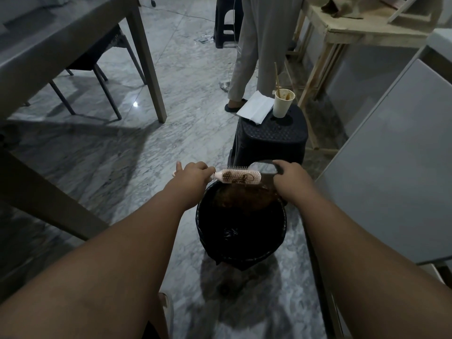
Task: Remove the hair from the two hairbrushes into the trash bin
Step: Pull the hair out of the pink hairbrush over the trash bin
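The brush [254, 176], pale pink, lies level and crosswise just above the far rim of the bin [244, 255], bristles facing up and toward the camera, with brown hair [242, 178] tangled across the middle of its head. Below it, at the bin's far inner side, is a blurred brown mass; whether it hangs from the brush or lies inside cannot be told.

The left grip [193, 174] is closed round the brush's handle, knuckles up and thumb stretched out to the left, forearm reaching forward nearly straight. The right grip [292, 178] sits just beside the brush's free end, fingers curled round a dark handle [277, 168]; what that handle belongs to cannot be told. Both forearms run in from the near edge and converge over the bin.

The bin, black and lined with a black bag, stands on the marble floor [122, 155]. Just beyond it is a dark stool [271, 135] carrying a cup [282, 104] and a folded paper [255, 107]. A pale cabinet [391, 155] runs close along the right. A table leg [151, 69] stands well to the left, with open floor between it and the bin. A person [247, 57] stands behind the stool.
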